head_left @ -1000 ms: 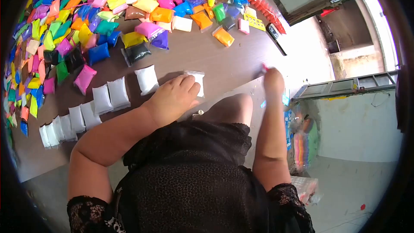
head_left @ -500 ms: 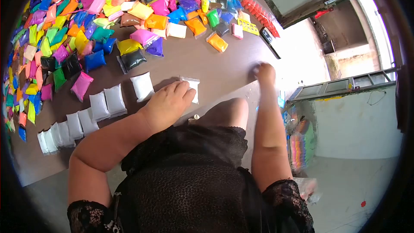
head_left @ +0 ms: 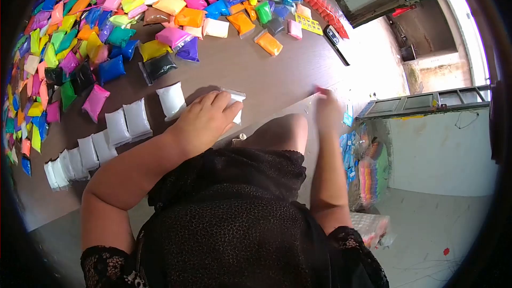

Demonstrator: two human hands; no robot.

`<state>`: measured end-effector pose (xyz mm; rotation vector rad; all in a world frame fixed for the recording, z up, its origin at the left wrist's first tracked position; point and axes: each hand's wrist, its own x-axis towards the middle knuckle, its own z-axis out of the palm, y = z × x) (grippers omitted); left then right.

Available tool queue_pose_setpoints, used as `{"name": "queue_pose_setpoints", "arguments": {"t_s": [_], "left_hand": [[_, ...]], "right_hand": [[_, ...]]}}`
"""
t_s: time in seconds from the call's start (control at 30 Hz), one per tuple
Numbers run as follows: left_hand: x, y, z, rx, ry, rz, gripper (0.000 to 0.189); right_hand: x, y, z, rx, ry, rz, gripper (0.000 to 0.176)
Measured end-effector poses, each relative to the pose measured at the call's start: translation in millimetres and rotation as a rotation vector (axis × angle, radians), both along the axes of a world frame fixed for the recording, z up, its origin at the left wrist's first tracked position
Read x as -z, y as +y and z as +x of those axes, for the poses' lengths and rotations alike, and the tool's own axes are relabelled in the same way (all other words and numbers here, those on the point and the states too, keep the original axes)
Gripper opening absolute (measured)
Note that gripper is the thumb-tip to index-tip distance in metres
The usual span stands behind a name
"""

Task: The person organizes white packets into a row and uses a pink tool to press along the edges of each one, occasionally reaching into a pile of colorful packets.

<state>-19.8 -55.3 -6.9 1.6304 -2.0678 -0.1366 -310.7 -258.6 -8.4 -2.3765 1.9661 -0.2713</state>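
My left hand (head_left: 207, 117) rests on the brown table with its fingers curled over a small white packet (head_left: 235, 108). The packet's clear top edge and right side show past the fingers; the rest is covered. Off to the right, near the table's edge, my right hand (head_left: 328, 108) is smeared by motion. A small reddish thing (head_left: 321, 90) shows at its fingertips, too blurred to name. Just left of my left hand lies another white packet (head_left: 172, 100). A row of several more white packets (head_left: 137, 117) runs down toward the lower left.
A big heap of colourful packets (head_left: 112, 37) covers the back and left of the table (head_left: 240, 69). At the far right are a bag of red items (head_left: 322, 8), a yellow card (head_left: 309, 23) and a black object (head_left: 336, 44). Blue packages (head_left: 348, 157) sit below the table's right side.
My right hand has moved slightly down toward me, and a reddish thing now shows at its fingertips. My left hand stays on the white packet. The view has shifted slightly.
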Motion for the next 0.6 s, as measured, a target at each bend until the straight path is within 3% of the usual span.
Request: {"name": "queue_pose_setpoints", "arguments": {"t_s": [0.07, 0.13, 0.2, 0.27, 0.3, 0.37, 0.43, 0.47, 0.53, 0.6], "left_hand": [[-0.7, -1.5, -0.8, 0.006, 0.006, -0.02, 0.044], [-0.8, -2.6, -2.8, -0.004, -0.011, -0.039, 0.043], [3.5, -2.6, -3.0, 0.01, 0.0, -0.026, 0.044], [3.6, -5.0, 0.1, 0.016, 0.001, -0.035, 0.044], [2.9, -2.8, 0.6, 0.01, 0.005, -0.043, 0.044], [2.4, -1.7, 1.5, 0.011, 0.005, -0.049, 0.045], [2.3, -1.0, 2.5, 0.028, -0.038, -0.095, 0.046], [4.7, -0.1, 0.8, 0.027, -0.033, -0.096, 0.046], [10.7, -2.8, -2.7, -0.034, -0.167, -0.16, 0.047], [9.8, -4.4, -2.4, -0.052, -0.116, -0.133, 0.046]], "right_hand": [[-7.5, -19.4, -41.9, 0.22, 0.038, -0.206, 0.029], [-45.6, 2.4, -5.5, 0.239, -0.083, -0.185, 0.027], [-37.4, 33.7, 31.2, -0.108, -0.257, 0.022, 0.025], [-27.9, 78.1, 72.8, -0.353, -0.093, 0.212, 0.024], [-23.7, 72.3, 71.2, -0.352, -0.095, 0.208, 0.024], [-1.2, 46.0, 64.2, -0.292, -0.367, 0.105, 0.024], [5.1, -20.6, 0.0, -0.048, -0.099, -0.034, 0.026], [15.0, -55.4, -40.2, 0.148, -0.107, -0.131, 0.029], [-4.0, -68.6, -79.0, 0.376, -0.028, -0.073, 0.032], [-15.7, -56.3, -67.8, 0.377, -0.008, -0.15, 0.03]]}}
